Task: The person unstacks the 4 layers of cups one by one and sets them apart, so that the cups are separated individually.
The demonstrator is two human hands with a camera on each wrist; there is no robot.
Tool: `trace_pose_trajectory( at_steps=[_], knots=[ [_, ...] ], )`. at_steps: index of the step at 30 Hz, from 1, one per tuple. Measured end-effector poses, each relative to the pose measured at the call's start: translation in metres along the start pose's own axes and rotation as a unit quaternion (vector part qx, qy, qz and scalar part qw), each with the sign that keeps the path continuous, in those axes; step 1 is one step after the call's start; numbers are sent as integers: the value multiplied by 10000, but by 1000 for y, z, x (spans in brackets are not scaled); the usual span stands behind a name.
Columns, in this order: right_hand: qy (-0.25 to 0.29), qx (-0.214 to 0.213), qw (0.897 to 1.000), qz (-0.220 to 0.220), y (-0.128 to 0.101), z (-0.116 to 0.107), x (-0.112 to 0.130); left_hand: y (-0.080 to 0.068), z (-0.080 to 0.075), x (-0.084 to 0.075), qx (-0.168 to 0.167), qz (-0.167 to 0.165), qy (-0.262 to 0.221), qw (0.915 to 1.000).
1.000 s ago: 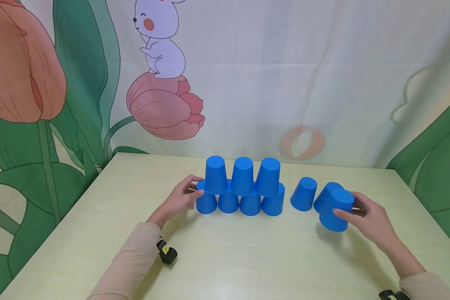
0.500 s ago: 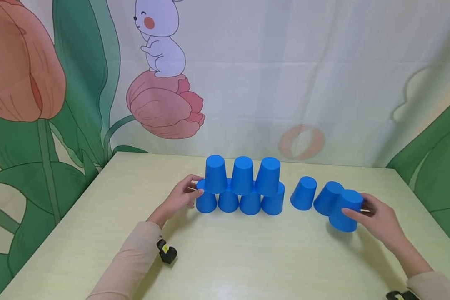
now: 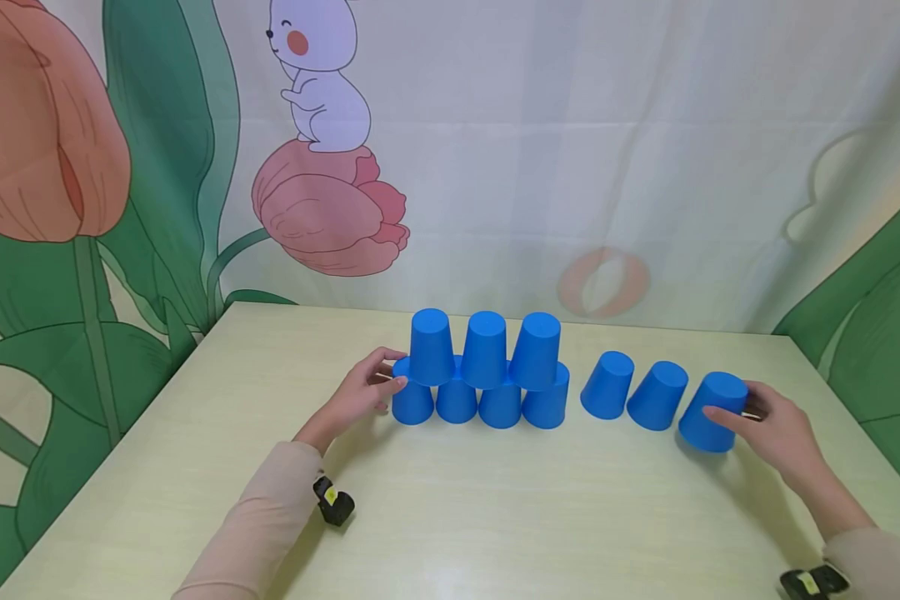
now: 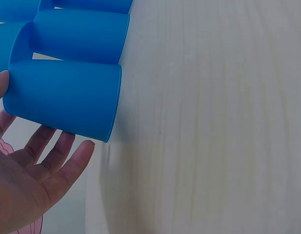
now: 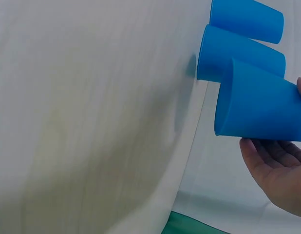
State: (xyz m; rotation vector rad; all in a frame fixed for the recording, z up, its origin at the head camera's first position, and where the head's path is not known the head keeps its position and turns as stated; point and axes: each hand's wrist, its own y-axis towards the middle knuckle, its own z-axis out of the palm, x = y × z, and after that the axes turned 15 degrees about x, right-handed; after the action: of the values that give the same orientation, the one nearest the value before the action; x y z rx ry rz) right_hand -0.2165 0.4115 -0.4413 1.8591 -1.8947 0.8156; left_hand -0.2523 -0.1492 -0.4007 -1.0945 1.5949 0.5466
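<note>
Upside-down blue cups form two tiers on the table: three upper cups [image 3: 485, 350] bridge a row of several lower ones. My left hand [image 3: 360, 390] is at the leftmost lower cup [image 3: 412, 404], thumb on the near side and fingers round the outer side; the left wrist view shows fingertips [image 4: 84, 148] against its wall. At the right, my right hand [image 3: 780, 429] grips another upside-down blue cup [image 3: 711, 414] between thumb and fingers. In the right wrist view that cup's rim [image 5: 223, 105] appears slightly off the table.
Two more upside-down blue cups stand between the tiers and my right hand: one nearer the tiers [image 3: 607, 386], one nearer the hand [image 3: 657, 397]. A printed curtain [image 3: 487, 150] hangs behind the pale wooden table [image 3: 495, 517].
My right hand has moved right with its cup, away from the standing cup it overlapped, and a gap now shows between them. The left hand and the tiers have stayed put.
</note>
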Motion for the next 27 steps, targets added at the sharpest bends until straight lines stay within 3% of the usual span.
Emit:
trace_pose_trajectory(
  at_steps=[5, 19, 25, 27],
  knots=[
    [41, -107, 9999, 46, 21, 6, -25, -1, -1, 0, -25, 29, 94, 9999],
    [101, 233, 9995, 161, 20, 8, -20, 0, 0, 1, -39, 26, 96, 9999],
    [132, -243, 9996, -69, 12, 0, -12, -1, -1, 0, -34, 22, 102, 9999],
    [130, -445, 9989, -88, 14, -3, -14, -7, 1, -9, -6, 21, 77, 10000]
  ],
)
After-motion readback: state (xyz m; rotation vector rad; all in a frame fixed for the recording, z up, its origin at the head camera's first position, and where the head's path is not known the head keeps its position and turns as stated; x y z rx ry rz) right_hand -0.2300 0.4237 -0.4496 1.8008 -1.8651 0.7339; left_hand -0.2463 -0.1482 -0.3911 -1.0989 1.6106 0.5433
